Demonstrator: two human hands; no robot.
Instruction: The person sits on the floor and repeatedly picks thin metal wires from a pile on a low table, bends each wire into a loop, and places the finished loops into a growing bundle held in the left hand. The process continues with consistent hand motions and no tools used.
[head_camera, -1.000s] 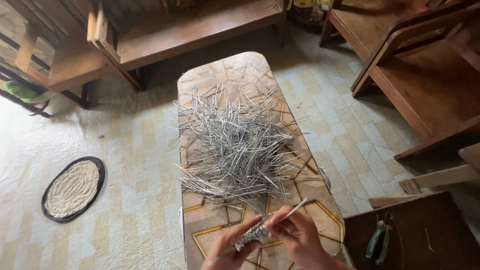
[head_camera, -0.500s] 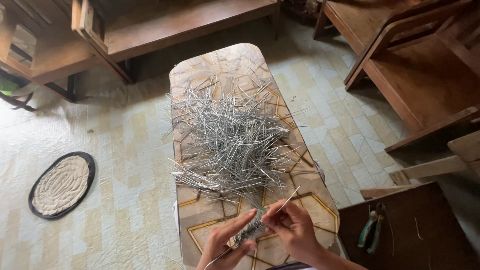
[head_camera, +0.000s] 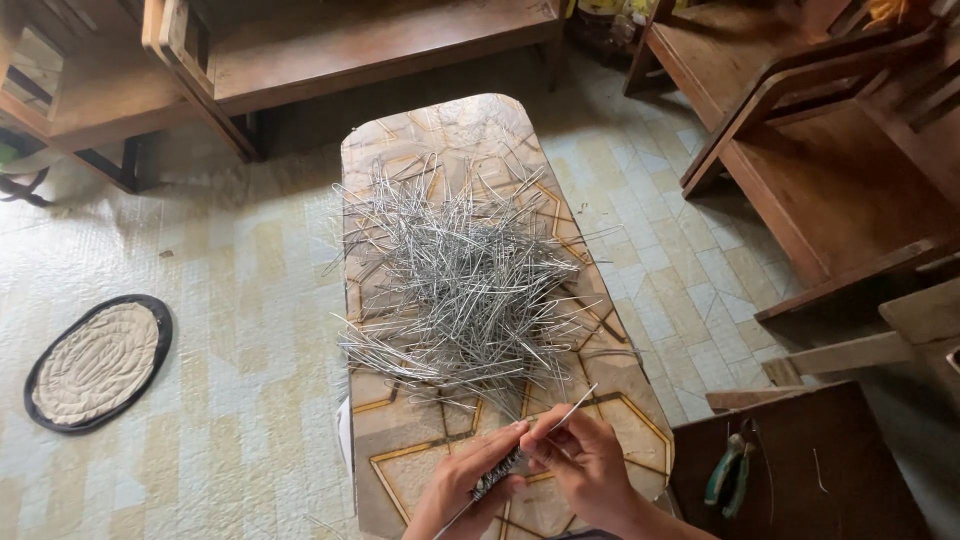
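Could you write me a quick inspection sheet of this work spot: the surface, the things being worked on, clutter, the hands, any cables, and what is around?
Surface: narrow patterned board with rounded far end, tan with gold line figures.
Job's things: big loose pile of bent silver wires heaped mid-board; a small dark-and-silver wire bundle held between the hands; one straight thin wire sticking up from the right hand.
Clutter: green-handled pliers on a dark wooden stand at the right.
Hands: left hand grips the bundle; right hand pinches the thin wire.
Cables: nothing seen.
Surroundings: pale tiled floor, oval mat, wooden benches.
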